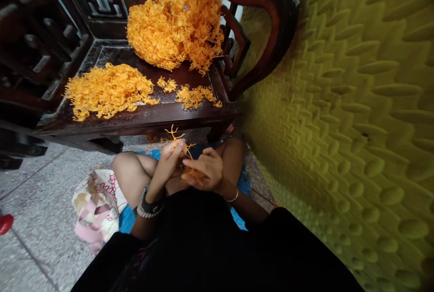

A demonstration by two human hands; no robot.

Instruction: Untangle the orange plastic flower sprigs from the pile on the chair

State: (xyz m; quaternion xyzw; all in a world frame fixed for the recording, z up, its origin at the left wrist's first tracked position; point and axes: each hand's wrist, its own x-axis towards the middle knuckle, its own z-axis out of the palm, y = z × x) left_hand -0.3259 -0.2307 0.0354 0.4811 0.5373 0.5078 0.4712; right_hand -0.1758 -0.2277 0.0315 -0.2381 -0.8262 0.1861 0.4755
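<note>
My left hand (167, 162) is closed in a pinch on a thin orange branched piece (174, 133), which looks like plastic. Its spindly arms stick up past my thumb. Close beside it, my right hand (209, 168) is curled, with more orange branched pieces (194, 175) under its fingers. Both hands are over my crossed legs. In front of me, a dark wooden chair (142, 118) bears a low heap of such pieces (110, 88) on the left. Two small clusters, one of them a loose cluster (195, 96), lie near the seat's front edge.
A large orange bundle (156, 30) fills the back of the seat. The chair's curved armrest (278, 16) is at the right, near a yellow-green textured wall panel (339, 102). A white and pink cloth bag (98, 206) lies on the speckled floor, next to blue sheeting (127, 219) under me.
</note>
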